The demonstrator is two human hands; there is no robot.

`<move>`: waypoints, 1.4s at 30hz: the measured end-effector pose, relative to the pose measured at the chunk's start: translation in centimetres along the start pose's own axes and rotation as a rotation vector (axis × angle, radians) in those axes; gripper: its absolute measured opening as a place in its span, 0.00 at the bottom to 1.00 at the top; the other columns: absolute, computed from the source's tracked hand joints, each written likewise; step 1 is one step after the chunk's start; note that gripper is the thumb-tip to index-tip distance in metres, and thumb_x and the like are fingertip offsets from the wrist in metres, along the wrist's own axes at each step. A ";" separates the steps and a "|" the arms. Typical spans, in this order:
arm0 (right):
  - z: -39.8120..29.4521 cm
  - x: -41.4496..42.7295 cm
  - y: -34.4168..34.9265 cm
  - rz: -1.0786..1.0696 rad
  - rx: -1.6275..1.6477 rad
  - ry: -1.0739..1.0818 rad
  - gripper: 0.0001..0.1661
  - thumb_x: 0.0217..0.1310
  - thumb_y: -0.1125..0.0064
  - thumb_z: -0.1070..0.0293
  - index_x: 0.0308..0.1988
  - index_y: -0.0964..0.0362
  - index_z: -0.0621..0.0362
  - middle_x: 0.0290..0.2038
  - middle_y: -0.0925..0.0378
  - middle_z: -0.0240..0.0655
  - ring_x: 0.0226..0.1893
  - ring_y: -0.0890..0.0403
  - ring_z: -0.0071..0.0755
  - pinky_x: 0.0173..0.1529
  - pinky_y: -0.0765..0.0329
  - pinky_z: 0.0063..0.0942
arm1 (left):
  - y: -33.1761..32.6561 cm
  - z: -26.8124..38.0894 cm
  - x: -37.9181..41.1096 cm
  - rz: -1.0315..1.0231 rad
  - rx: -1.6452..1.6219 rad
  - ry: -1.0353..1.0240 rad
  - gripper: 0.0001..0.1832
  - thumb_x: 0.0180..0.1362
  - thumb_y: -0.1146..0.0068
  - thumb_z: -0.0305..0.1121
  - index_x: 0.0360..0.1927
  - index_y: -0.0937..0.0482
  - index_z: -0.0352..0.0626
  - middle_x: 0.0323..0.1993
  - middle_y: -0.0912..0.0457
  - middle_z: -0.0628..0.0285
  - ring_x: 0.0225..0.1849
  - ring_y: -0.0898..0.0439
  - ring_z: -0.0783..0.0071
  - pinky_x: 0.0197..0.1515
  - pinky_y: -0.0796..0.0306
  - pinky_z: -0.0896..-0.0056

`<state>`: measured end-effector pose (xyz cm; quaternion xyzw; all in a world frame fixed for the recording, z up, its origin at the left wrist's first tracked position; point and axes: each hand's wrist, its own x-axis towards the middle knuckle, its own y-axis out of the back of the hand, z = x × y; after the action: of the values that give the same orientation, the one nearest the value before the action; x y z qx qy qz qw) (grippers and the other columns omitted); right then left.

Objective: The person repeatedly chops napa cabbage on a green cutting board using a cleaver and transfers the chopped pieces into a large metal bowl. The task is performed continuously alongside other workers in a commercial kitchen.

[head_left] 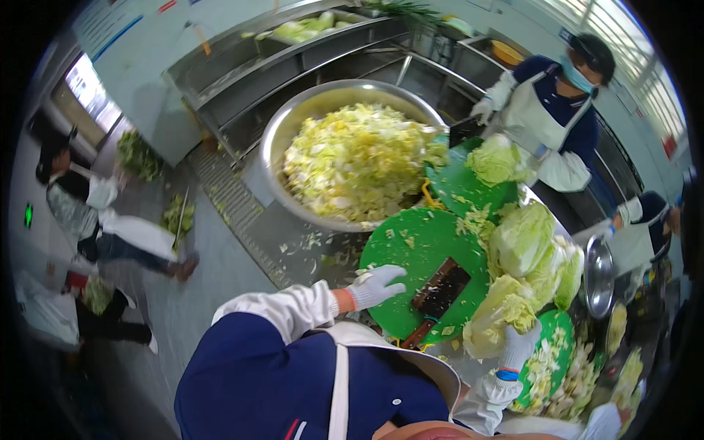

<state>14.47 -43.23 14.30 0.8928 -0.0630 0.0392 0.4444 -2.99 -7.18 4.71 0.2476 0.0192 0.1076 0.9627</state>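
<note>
My left hand (377, 287), in a white knit glove, is over the left edge of a round green cutting board (396, 242), fingers apart and empty. A cleaver (441, 291) with a wooden handle lies flat on this board, its dark blade flecked with cabbage bits. To the right, my right hand (520, 345), also gloved, grips the end of a napa cabbage (484, 324) beside the board. Its fingertips are partly hidden by the leaves. Several more napa cabbages (522, 242) are piled just beyond that one.
A large steel bowl (269, 159) heaped with chopped cabbage (352, 159) stands past the board. A masked co-worker (550, 115) stands across at another green board (467, 170) with a cabbage. Another green board (558, 335) and a steel basin (598, 275) are at right. Steel sinks (231, 82) line the wall.
</note>
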 end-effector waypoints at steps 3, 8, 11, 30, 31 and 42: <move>-4.0 -1.1 0.8 0.004 -0.010 0.096 0.47 0.45 0.25 0.66 0.64 0.36 0.62 0.59 0.28 0.51 0.57 0.24 0.48 0.63 0.28 0.38 | -0.2 -0.2 0.7 -0.090 -0.059 -0.035 0.32 0.67 0.43 0.50 0.65 0.30 0.35 0.66 0.29 0.44 0.68 0.30 0.51 0.71 0.38 0.59; -13.3 -4.0 2.3 -0.267 0.335 0.233 0.42 0.50 0.32 0.77 0.65 0.39 0.67 0.58 0.27 0.42 0.53 0.25 0.31 0.59 0.26 0.27 | 1.6 2.7 1.4 -0.147 -0.071 -0.100 0.47 0.58 0.35 0.57 0.71 0.36 0.35 0.73 0.37 0.42 0.74 0.37 0.49 0.75 0.43 0.59; -15.0 -3.3 0.3 -0.521 0.648 0.185 0.45 0.50 0.34 0.75 0.68 0.41 0.66 0.55 0.24 0.39 0.54 0.23 0.33 0.59 0.25 0.30 | 2.2 2.9 1.3 -0.022 -0.104 -0.132 0.54 0.55 0.33 0.59 0.76 0.45 0.35 0.76 0.44 0.40 0.77 0.44 0.48 0.77 0.47 0.60; -4.3 -17.3 -18.5 -0.321 -0.421 -0.105 0.57 0.53 0.29 0.51 0.71 0.50 0.67 0.56 0.29 0.60 0.57 0.26 0.61 0.61 0.28 0.48 | 1.1 -3.3 4.1 -0.137 -0.061 0.559 0.65 0.54 0.40 0.71 0.76 0.58 0.32 0.63 0.30 0.27 0.61 0.24 0.35 0.61 0.29 0.49; -3.9 -16.9 -18.7 -0.336 -0.417 -0.158 0.54 0.53 0.30 0.55 0.70 0.49 0.67 0.58 0.29 0.60 0.56 0.24 0.61 0.59 0.25 0.47 | 0.6 -3.4 4.2 -0.129 -0.031 0.555 0.64 0.55 0.41 0.71 0.76 0.57 0.32 0.62 0.29 0.27 0.61 0.25 0.34 0.61 0.29 0.48; -8.5 -13.4 -7.8 -0.372 0.732 -0.502 0.15 0.60 0.38 0.72 0.42 0.36 0.62 0.24 0.28 0.33 0.18 0.27 0.26 0.24 0.24 0.28 | -3.1 -3.5 5.2 -0.149 -0.127 0.635 0.62 0.59 0.52 0.75 0.78 0.60 0.34 0.65 0.34 0.27 0.63 0.27 0.34 0.65 0.33 0.47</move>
<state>2.22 -30.79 11.60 0.9686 0.0103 -0.2379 0.0714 2.41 -7.01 0.21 0.1392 0.3298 0.1096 0.9273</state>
